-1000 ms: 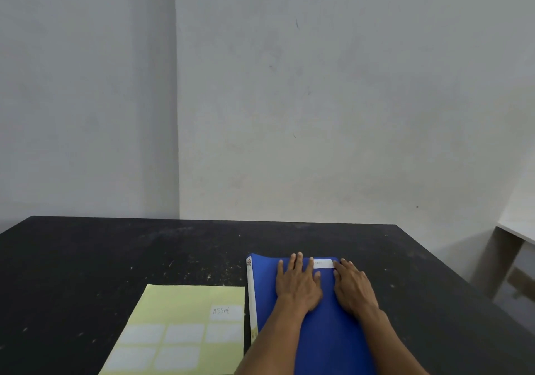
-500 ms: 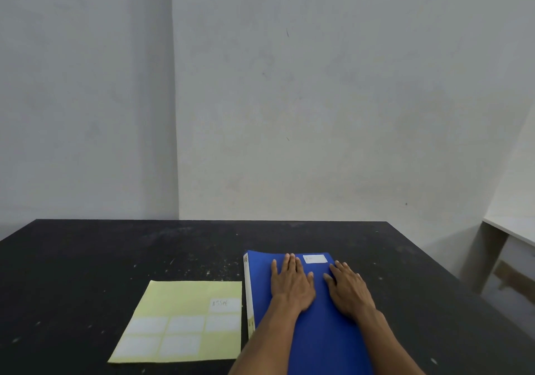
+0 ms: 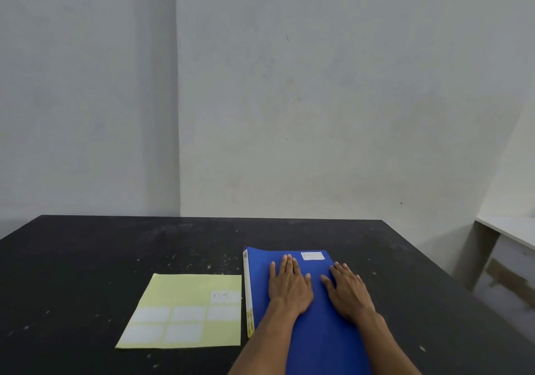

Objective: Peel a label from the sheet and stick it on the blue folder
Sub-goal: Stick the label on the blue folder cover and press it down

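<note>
- Two flat, spread hands, left (image 3: 289, 285) and right (image 3: 348, 292), on glossy blue plastic folder (image 3: 315, 334), lower centre.
- White rectangular paper label (image 3: 312, 256) stuck above fingertips; edges may lift if unpressed.

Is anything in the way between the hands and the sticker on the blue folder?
Nothing visible. The label sits uncovered near the blue folder's far edge, just beyond the left hand and right hand, both flat on the cover.

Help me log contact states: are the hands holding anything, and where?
Nothing is gripped. The left hand and right hand lie flat, palms down, on the blue folder cover.
</note>
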